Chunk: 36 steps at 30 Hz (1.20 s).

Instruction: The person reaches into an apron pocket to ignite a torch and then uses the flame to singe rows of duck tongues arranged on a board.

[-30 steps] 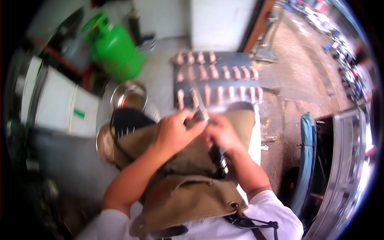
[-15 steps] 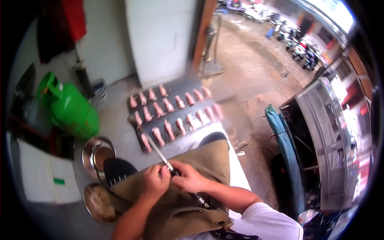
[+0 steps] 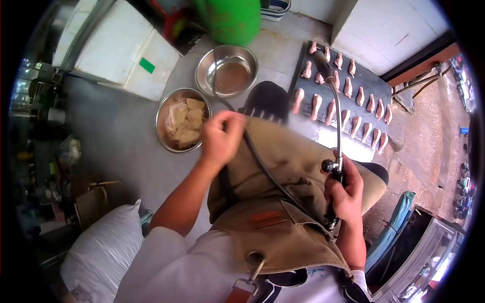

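Observation:
My right hand point(image 3: 345, 189) is wrapped around the black handle of a gas torch point(image 3: 338, 121). Its metal tube rises to a dark nozzle over the meat; no flame shows. A black hose point(image 3: 270, 177) runs from the handle across my lap towards the green gas cylinder. My left hand point(image 3: 222, 137) is raised above my apron with curled fingers, its fingertips near the hose; what they hold, if anything, is hidden. Pink, elongated pieces of meat point(image 3: 316, 107), like trotters, lie in rows on a dark board point(image 3: 371, 83).
Two metal bowls stand left of my shoe: one bowl point(image 3: 227, 87) has brownish contents, the other bowl point(image 3: 159, 121) holds pale pieces. Beyond are the green gas cylinder point(image 3: 235, 20) and a white box point(image 3: 118, 45). A white sack point(image 3: 106, 247) lies lower left.
Both hands were together at the torch; my left hand has moved away to the left. The torch stays in my right hand, now more upright. The view has swung left.

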Motion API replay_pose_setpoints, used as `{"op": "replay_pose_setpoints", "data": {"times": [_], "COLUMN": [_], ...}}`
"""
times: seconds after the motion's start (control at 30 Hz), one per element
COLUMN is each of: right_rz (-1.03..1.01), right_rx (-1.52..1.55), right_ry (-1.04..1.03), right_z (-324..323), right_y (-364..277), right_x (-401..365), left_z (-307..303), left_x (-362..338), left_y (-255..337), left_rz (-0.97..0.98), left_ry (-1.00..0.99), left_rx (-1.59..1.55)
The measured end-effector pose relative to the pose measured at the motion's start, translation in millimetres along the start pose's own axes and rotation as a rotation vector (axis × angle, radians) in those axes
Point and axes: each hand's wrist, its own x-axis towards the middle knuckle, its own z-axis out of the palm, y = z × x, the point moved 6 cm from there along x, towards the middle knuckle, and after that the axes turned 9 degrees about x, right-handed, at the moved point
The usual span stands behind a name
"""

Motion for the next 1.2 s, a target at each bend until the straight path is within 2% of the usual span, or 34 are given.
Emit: {"op": "replay_pose_setpoints", "data": {"times": [0.03,0.07,0.1,0.17,0.23,0.3,0.37,0.4,0.5,0.6,0.7,0.77,0.9,0.97,1.0,1.03,1.07,1.1,1.13,1.17,1.2], "right_rz": [-0.012,0.024,0.018,-0.049,-0.048,-0.120,-0.134,-0.143,-0.161,-0.160,-0.132,-0.173,-0.179,-0.217,-0.188,-0.130,-0.315,-0.229,-0.199,-0.333,-0.329], "right_rx": [-0.026,-0.052,-0.084,-0.252,-0.326,-0.404,-0.437,-0.452,-0.498,-0.513,-0.470,-0.459,-0.442,-0.544,-0.368,-0.342,-0.230,-0.296,-0.305,-0.231,-0.237], "right_ry": [-0.028,-0.064,-0.091,-0.182,-0.254,-0.323,-0.320,-0.325,-0.370,-0.374,-0.441,-0.443,-0.399,-0.386,-0.395,-0.427,-0.392,-0.435,-0.449,-0.480,-0.471], "right_z": [4.8,12.5,17.9,31.0,44.5,59.0,70.6,73.9,77.2,88.6,99.4,103.2,99.4,105.7,106.7,109.6,112.0,111.7,109.0,107.5,108.3], "right_y": [-0.4,-2.8,-1.2,-3.0,-6.4,-11.9,-20.4,-23.2,-23.8,-24.3,-14.1,-6.5,15.7,11.8,12.2,10.4,11.5,28.1,19.6,22.0,24.1], "right_x": [-0.2,-2.1,-0.8,3.6,4.8,6.1,7.4,8.9,16.2,22.5,28.7,29.0,29.2,30.5,28.1,28.6,28.3,25.6,21.4,23.2,18.3], "left_z": [-14.0,-13.0,-10.7,12.8,31.9,30.5,15.3,-7.4,-53.0,-65.6,-29.9,-8.1,3.2,4.3,6.2,7.7,11.4,6.7,6.3,6.5,0.0], "left_x": [11.9,14.7,6.2,-6.1,-2.5,6.3,12.5,18.1,24.5,6.9,-37.0,-60.6,-83.5,-91.3,-91.0,-91.0,-87.4,-94.5,-91.7,-84.0,-88.7], "left_y": [-60.9,-120.7,-126.9,-151.5,-180.0,-195.5,-203.0,-174.4,-105.0,-20.5,26.5,43.7,14.6,-8.8,-0.7,-4.9,-11.6,-35.7,-36.0,-18.7,-77.1], "left_rz": [-0.238,-0.454,-0.759,-0.875,-0.880,-0.818,-0.699,-0.633,-0.293,-0.402,-0.623,-0.614,-0.687,-0.631,-0.568,-0.495,-0.414,-0.314,-0.170,-0.028,-0.001], "left_ry": [0.003,-0.180,-0.364,-0.493,-0.523,-0.503,-0.431,-0.383,-0.264,-0.413,-0.389,-0.445,-0.327,-0.437,-0.431,-0.445,-0.515,-0.407,-0.373,-0.414,-0.431], "left_rx": [0.111,0.039,-0.029,-0.287,-0.529,-0.550,-0.348,-0.145,0.041,-0.275,-0.473,-0.639,-0.923,-0.921,-0.781,-0.646,-0.578,-0.450,-0.323,-0.196,0.042]}}
